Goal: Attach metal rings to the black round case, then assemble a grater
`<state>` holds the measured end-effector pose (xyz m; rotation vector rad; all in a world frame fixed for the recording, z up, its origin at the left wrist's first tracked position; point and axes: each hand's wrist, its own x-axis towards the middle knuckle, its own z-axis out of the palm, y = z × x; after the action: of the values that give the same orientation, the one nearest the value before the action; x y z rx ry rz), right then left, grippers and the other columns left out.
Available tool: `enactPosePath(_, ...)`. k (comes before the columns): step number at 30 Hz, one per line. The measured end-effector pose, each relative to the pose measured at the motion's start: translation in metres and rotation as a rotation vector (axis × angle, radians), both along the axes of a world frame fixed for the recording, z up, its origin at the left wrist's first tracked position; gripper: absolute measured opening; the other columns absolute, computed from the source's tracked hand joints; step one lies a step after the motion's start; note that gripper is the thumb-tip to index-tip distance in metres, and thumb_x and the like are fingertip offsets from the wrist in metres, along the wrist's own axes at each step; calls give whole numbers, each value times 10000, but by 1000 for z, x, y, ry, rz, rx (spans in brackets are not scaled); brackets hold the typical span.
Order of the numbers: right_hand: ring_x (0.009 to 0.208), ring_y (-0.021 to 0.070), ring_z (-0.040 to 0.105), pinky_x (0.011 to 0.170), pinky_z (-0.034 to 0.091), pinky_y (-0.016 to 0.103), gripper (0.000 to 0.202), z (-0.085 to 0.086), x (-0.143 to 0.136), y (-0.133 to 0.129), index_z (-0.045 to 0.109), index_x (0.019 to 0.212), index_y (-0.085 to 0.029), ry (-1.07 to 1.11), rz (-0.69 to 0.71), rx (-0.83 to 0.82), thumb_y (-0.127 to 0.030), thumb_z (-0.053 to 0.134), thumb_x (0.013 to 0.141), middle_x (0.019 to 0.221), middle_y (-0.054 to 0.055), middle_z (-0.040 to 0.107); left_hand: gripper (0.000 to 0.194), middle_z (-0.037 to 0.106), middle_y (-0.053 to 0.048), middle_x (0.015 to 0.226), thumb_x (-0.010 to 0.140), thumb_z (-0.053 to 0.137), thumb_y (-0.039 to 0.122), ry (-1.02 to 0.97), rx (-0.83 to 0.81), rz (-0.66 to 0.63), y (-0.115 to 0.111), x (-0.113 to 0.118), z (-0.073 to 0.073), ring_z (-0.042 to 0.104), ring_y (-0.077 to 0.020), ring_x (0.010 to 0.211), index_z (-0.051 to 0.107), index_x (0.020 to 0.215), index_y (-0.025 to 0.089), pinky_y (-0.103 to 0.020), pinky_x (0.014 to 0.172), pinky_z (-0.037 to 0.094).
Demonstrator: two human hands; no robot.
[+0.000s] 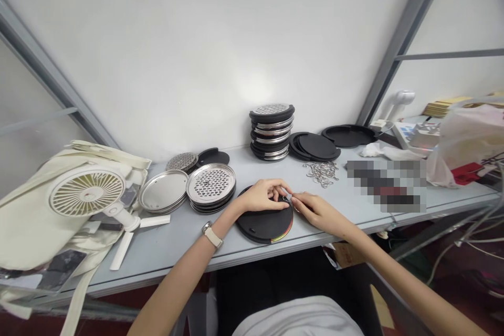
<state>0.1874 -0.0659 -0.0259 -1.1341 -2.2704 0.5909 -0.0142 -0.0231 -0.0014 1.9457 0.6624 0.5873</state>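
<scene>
A round, matt-black disc (264,224) with a yellow, red and green edge band and a small slot lies on a grey table (165,252) beneath two bare hands. The left hand (270,197) curls over its 12 o'clock side, its grip unclear; the right hand (313,211) pinches thumb and forefinger together at 2 o'clock, their catch too small to identify. One tall stack of discs (271,134) stands at 12 o'clock, one white fan (92,191) at 9 o'clock; metal hooks (323,172), too tangled to count, lie at 1 o'clock. Any lettering is too small to read.
</scene>
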Motion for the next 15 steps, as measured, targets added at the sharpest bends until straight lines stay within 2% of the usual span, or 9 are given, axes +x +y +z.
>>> enactPosePath(8,644,159,506,648,397,277,416,-1,-2,1,495,705,-190,-29,-2,24,-401,262,978,672,27,556,374,574,-30,883,684,691,239,-17,96,22,1,0,-1,468,-66,633,585,1033,157,-203,574,373)
enactPosePath(15,639,159,512,640,401,271,425,-2,0,0,504,701,-189,-15,-14,13,-421,274,973,671,28,568,334,601,-42,912,695,681,249,7,63,12,1,0,0,480,-58,618,593,1003,152,-201,573,369)
